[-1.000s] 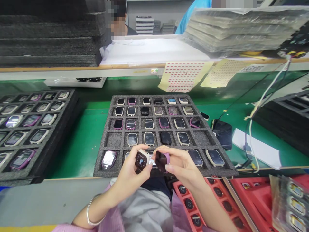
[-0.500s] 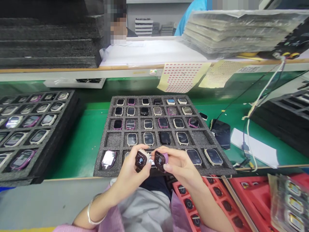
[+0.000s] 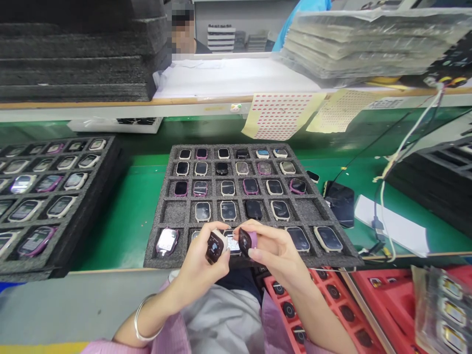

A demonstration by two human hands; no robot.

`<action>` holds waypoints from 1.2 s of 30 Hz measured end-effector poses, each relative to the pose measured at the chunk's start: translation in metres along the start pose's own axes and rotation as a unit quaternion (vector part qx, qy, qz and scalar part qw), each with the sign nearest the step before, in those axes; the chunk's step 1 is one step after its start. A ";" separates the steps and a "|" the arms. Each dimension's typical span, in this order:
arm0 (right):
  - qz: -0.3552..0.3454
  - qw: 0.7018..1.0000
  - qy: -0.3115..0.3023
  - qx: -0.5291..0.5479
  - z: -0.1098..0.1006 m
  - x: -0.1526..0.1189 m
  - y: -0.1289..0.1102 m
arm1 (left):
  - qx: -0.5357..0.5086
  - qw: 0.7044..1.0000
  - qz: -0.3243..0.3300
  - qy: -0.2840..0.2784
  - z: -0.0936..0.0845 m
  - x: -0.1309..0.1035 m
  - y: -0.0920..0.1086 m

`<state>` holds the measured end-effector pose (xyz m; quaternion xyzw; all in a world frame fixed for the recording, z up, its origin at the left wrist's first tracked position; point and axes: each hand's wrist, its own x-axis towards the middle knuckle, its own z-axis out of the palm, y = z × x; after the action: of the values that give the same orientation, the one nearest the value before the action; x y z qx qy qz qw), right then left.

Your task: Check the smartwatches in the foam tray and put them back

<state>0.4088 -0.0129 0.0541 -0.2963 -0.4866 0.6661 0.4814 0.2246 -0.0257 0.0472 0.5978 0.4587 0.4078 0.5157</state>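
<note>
My left hand (image 3: pixel 206 255) is closed round a white-cased watch (image 3: pixel 216 246) whose dark screen shows a small blue picture. Opposite it, my right hand (image 3: pixel 275 246) grips a purple-cased watch (image 3: pixel 246 241) by its sides, its screen turned to the left. Both watches are held over the front edge of a dark grey foam tray (image 3: pixel 158 216), a small gap apart. Cased watches sit in most compartments of the tray. Between my hands a lit white screen (image 3: pixel 232 243) shows in the front row. A purple watch with a bright screen (image 3: pixel 167 241) lies at the front left.
Another foam tray of watches (image 3: pixel 83 196) is at the left. At the right are a black pouch (image 3: pixel 341 204), white paper (image 3: pixel 391 223), cables (image 3: pixel 383 196) and black trays (image 3: pixel 424 182). Red trays (image 3: pixel 320 295) lie below. A shelf (image 3: pixel 206 103) spans the back, with a person beyond.
The purple watch in my right hand has turned, so its screen shows more edge-on. The white watch has tilted slightly. The view has shifted a little.
</note>
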 end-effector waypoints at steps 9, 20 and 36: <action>-0.031 0.999 -0.023 -0.024 -0.001 -0.002 0.000 | -0.003 1.000 0.018 0.012 0.000 -0.005 -0.006; -0.040 0.998 -0.033 -0.036 -0.001 -0.003 0.001 | 0.010 0.999 0.038 0.031 0.000 -0.003 -0.005; -0.040 0.997 -0.034 -0.048 -0.003 -0.004 0.001 | 0.003 0.998 0.050 0.040 0.000 -0.003 -0.006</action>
<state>0.4121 -0.0153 0.0518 -0.2766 -0.5453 0.6317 0.4765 0.2229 -0.0281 0.0413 0.6048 0.4498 0.4547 0.4744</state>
